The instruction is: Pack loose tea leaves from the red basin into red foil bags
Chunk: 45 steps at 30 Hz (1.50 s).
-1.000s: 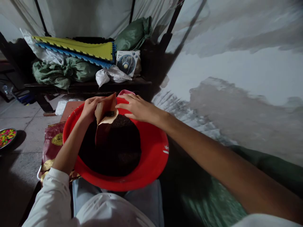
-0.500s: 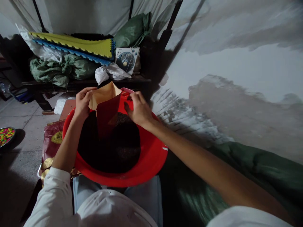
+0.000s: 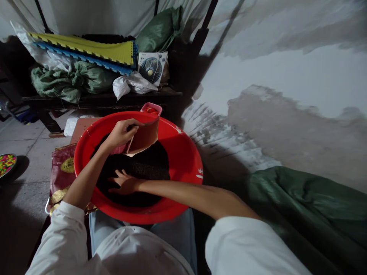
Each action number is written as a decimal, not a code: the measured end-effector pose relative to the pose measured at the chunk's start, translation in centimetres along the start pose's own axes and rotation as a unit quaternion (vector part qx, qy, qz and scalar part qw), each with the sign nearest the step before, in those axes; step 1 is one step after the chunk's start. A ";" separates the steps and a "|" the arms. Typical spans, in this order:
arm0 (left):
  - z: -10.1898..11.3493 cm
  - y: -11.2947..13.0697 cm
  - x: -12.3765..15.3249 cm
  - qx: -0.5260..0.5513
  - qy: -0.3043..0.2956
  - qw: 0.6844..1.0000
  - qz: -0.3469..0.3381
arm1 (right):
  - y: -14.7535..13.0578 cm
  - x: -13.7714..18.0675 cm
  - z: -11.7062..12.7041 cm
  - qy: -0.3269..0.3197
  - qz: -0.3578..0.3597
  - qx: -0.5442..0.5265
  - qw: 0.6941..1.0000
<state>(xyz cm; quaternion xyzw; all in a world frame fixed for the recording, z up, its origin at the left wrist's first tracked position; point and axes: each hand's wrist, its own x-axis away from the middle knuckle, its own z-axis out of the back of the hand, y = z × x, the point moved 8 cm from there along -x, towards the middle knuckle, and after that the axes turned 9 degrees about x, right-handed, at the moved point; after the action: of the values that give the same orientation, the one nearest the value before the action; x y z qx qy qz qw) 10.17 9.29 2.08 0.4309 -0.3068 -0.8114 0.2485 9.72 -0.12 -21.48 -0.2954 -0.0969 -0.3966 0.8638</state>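
A wide red basin [image 3: 183,164] rests at my lap, with a heap of dark, loose, fine-grained material [image 3: 149,168] inside. My left hand [image 3: 122,133] pinches the rim of a red paper bag [image 3: 145,138] with a tan inner side. The bag is tipped over inside the basin, its mouth facing toward me and down. My right hand [image 3: 126,182] lies on the dark material in front of the bag's mouth, fingers spread. Behind the bag, a small pink container [image 3: 151,107] holding something red stands at the basin's far rim.
A maroon printed bag [image 3: 61,168] lies left of the basin. On the floor at far left sits a bowl of colourful pieces [image 3: 7,164]. A bench ahead carries green sacks [image 3: 57,82], foam mats [image 3: 86,47] and a box fan [image 3: 151,68]. A green sack [image 3: 309,210] lies at right.
The paper bag has gone from upright to tipped toward me. My right hand has let go of it and moved down onto the dark material; my left hand still grips the bag.
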 end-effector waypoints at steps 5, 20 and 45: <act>-0.7 0.3 0.1 0.009 -0.015 1.000 -0.012 | -0.2 2.0 -0.4 -0.015 0.062 0.091 0.994; -4.7 0.3 0.9 -0.005 -0.085 0.996 -0.015 | 9.4 6.8 -1.8 -0.176 -0.100 0.131 0.971; 0.1 0.0 0.7 -0.036 0.134 0.990 0.007 | 8.9 17.4 27.0 0.514 0.022 -0.426 0.744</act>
<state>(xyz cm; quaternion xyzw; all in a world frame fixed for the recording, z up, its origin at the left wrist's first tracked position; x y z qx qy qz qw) 9.68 8.81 1.76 0.5243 -0.2448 -0.7549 0.3086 29.76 9.39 3.47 -0.3861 0.5477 -0.4691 0.5752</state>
